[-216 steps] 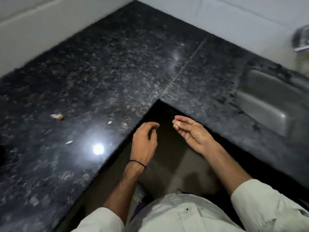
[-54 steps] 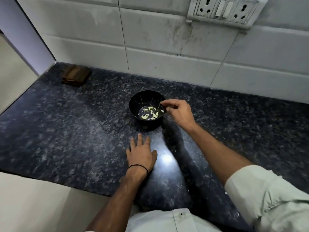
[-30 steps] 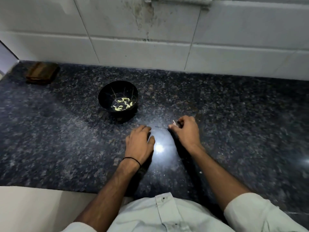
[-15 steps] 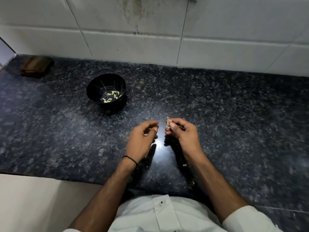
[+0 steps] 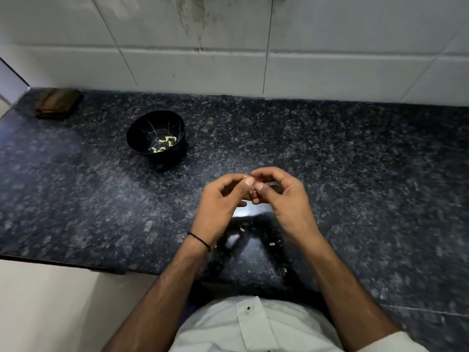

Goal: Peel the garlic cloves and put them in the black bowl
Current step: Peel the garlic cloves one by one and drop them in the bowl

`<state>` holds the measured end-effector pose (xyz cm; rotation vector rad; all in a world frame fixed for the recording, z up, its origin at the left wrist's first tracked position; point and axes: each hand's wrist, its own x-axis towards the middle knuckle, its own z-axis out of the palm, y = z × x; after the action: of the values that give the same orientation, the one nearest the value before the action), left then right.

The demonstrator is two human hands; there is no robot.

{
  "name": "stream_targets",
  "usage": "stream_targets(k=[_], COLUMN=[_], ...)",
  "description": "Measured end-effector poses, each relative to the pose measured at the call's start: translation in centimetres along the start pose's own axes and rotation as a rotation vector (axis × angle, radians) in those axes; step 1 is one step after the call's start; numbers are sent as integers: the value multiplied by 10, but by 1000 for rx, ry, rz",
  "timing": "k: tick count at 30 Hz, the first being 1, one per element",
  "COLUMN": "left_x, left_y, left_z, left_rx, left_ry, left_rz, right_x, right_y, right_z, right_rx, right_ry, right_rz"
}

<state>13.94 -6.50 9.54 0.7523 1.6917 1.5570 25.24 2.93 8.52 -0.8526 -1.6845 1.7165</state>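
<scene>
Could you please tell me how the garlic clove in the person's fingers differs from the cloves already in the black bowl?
The garlic clove is single, pinched between the left hand and right hand above the countertop; the peeled cloves are several, lying loose in the black bowl. The garlic clove looks brownish and is mostly hidden; the peeled cloves show pale yellow-green. Both are small.

No readable text, labels or numbers.

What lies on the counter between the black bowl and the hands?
Nothing: the head view shows bare counter between the black bowl and the left hand and right hand.
</scene>
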Motion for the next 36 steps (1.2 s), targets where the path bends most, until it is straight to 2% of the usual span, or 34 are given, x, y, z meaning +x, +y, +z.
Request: stream_targets(k=[10, 14, 18, 22, 25, 36], left_x=[-3, -3, -2, -2, -3, -1], left_y=[-4, -4, -3, 0, 1, 2], left_z=[-1, 5, 8, 9, 11, 16], left_rx=[19, -22, -23, 33, 60, 59], left_ry=[-57, 7, 79, 88, 92, 136], left_rz=[114, 97, 98, 138, 152, 137], right_x=[-5, -9, -14, -16, -16, -9], right_y=[-4, -6, -4, -11, -11, -11], right_z=[-6, -6, -1, 0, 2, 5], right_rx=[135, 65, -139, -187, -163, 73], right_ry=[-8, 27, 213, 185, 156, 233], right_rz=[30, 23, -105, -156, -138, -29])
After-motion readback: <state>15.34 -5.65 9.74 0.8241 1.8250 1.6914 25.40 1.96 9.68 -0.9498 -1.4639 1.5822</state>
